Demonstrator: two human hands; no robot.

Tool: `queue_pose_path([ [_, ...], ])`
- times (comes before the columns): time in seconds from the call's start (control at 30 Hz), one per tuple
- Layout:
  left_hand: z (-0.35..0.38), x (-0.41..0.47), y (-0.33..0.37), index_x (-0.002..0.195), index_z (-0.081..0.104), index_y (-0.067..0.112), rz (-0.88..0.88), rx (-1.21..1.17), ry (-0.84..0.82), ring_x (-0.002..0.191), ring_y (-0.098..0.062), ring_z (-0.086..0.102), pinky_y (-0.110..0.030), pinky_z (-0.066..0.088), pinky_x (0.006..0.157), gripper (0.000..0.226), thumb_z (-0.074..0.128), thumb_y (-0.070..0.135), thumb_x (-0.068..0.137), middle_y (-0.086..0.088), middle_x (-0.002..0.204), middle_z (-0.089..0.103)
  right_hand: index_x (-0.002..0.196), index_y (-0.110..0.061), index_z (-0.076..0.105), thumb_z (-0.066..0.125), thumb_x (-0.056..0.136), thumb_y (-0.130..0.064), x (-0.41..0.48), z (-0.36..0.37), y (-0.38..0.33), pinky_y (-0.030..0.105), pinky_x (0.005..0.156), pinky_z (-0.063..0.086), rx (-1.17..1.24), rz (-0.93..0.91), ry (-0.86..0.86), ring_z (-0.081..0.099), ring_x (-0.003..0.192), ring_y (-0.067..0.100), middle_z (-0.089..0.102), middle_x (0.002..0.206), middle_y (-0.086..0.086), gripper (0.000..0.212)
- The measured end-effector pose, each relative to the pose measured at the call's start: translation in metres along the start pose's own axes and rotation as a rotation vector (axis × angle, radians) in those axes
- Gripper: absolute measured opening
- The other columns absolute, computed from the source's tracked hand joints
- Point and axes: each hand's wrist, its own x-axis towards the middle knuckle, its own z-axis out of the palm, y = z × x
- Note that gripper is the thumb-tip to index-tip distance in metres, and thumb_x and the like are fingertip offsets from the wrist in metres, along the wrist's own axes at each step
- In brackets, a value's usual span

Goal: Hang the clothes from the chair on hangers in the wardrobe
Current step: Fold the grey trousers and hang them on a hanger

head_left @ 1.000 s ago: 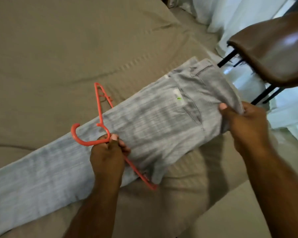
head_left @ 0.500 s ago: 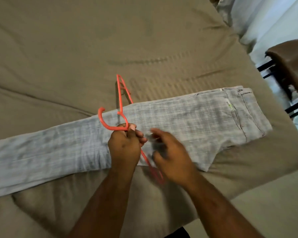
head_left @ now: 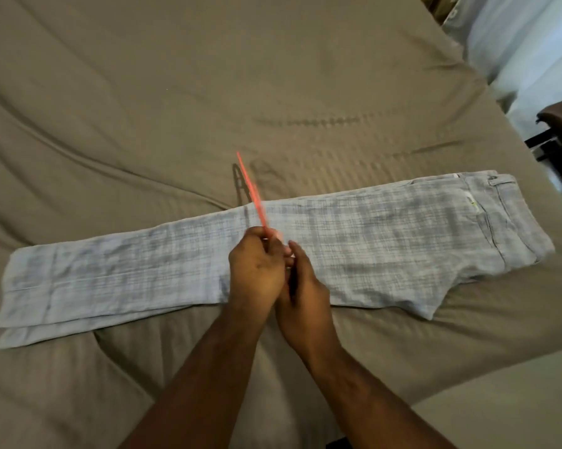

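Gripping the hanger [head_left: 252, 192] in our left hand [head_left: 257, 270], fingers curled round it, we hold it edge-on, blurred, pointing ahead. Our right hand [head_left: 305, 286] presses against the left; we cannot tell whether it holds anything. Trousers [head_left: 402, 234] lie flat on the bed [head_left: 208, 92] beneath both hands, waist to the right.

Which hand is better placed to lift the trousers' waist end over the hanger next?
Probably the right. The left hand grips the hanger, so it is busy; the right hand sits beside it, nearer the waist end of the trousers. Whether the right holds anything cannot be told.
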Motion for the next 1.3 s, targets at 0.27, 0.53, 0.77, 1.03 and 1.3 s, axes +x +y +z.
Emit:
queue_pose_path([
  [0.27, -0.035, -0.023, 0.028, 0.102, 0.069, 0.029, 0.149, 0.154, -0.153, 0.09, 0.0, 0.065, -0.014, 0.047, 0.073, 0.017, 0.062, 0.043, 0.097, 0.015, 0.095, 0.071, 0.113, -0.043, 0.063, 0.057, 0.102, -0.013, -0.005, -0.034, -0.061, 0.005, 0.074, 0.046, 0.026, -0.133, 0.279, 0.064, 0.085, -0.015, 0.066, 0.088, -0.031, 0.032],
  [0.53, -0.076, -0.075, 0.097, 0.123, 0.059, 0.029, 0.414, 0.316, -0.187, 0.109, -0.009, 0.057, -0.027, 0.05, 0.097, 0.036, 0.072, 0.036, 0.09, 0.01, 0.121, 0.056, 0.115, -0.024, 0.075, 0.059, 0.1, -0.017, -0.017, -0.129, -0.212, 0.015, 0.069, 0.046, -0.04, -0.269, 0.439, 0.059, 0.072, 0.0, 0.07, 0.084, -0.01, 0.023],
  [0.77, -0.12, -0.131, 0.223, 0.115, 0.063, 0.026, 0.774, 0.238, -0.222, 0.098, -0.01, 0.062, -0.032, 0.052, 0.09, 0.025, 0.071, 0.027, 0.09, 0.008, 0.108, 0.064, 0.087, -0.022, 0.078, 0.06, 0.098, -0.015, -0.065, -0.269, -0.372, 0.024, 0.048, 0.037, -0.119, -0.264, 0.546, 0.046, 0.048, 0.009, 0.058, 0.058, -0.002, 0.022],
  [1.03, -0.159, -0.198, 0.351, 0.11, 0.063, 0.032, 1.092, 0.197, -0.194, 0.092, -0.003, 0.061, -0.032, 0.056, 0.083, 0.015, 0.061, 0.038, 0.096, 0.014, 0.103, 0.064, 0.1, -0.006, 0.076, 0.06, 0.099, -0.01, -0.149, -0.343, -0.531, 0.023, 0.043, 0.034, -0.108, -0.322, 0.539, 0.045, 0.052, 0.015, 0.06, 0.069, 0.01, 0.017],
  [1.3, -0.16, -0.25, 0.41, 0.116, 0.046, 0.028, 1.179, 0.244, 0.025, 0.089, -0.01, 0.057, -0.025, 0.049, 0.073, 0.044, 0.06, 0.061, 0.09, 0.008, 0.106, 0.055, 0.099, -0.005, 0.076, 0.06, 0.101, -0.011, -0.2, -0.333, -0.617, 0.022, 0.046, 0.042, -0.09, -0.437, 0.574, 0.051, 0.056, 0.015, 0.064, 0.076, 0.011, 0.018],
])
